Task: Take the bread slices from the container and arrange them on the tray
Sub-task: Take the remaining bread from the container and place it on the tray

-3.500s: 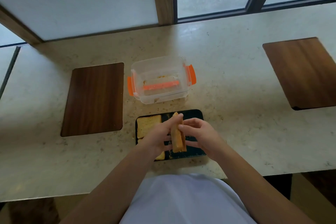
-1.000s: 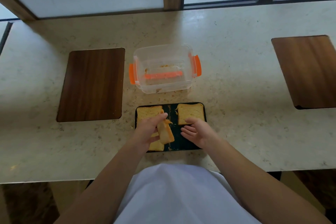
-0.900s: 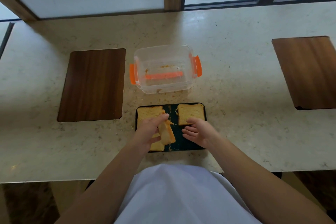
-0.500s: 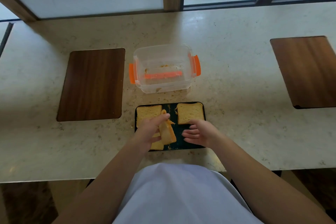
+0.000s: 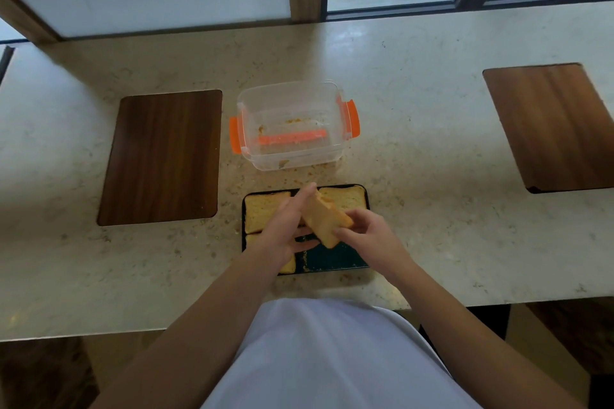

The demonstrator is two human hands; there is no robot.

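Note:
A black tray (image 5: 332,259) lies near the counter's front edge. One bread slice (image 5: 262,211) lies flat in its far-left corner, another (image 5: 347,197) in its far-right corner, and a third (image 5: 288,266) peeks out at the near left under my left wrist. Both hands hold a small stack of bread slices (image 5: 324,219) tilted above the tray's middle: my left hand (image 5: 282,229) grips its left side, my right hand (image 5: 365,236) pinches its near-right end. Behind the tray stands the clear container (image 5: 292,126) with orange clips; only crumbs and an orange strip show inside.
Two dark wooden boards lie flat on the pale stone counter, one at the left (image 5: 162,156) and one at the far right (image 5: 551,126). Crumbs are scattered between the container and the tray. A window runs along the counter's back edge.
My right hand has come over and taken hold of the bread stack that my left hand held alone. The stack has risen and shifted right, over the tray's middle.

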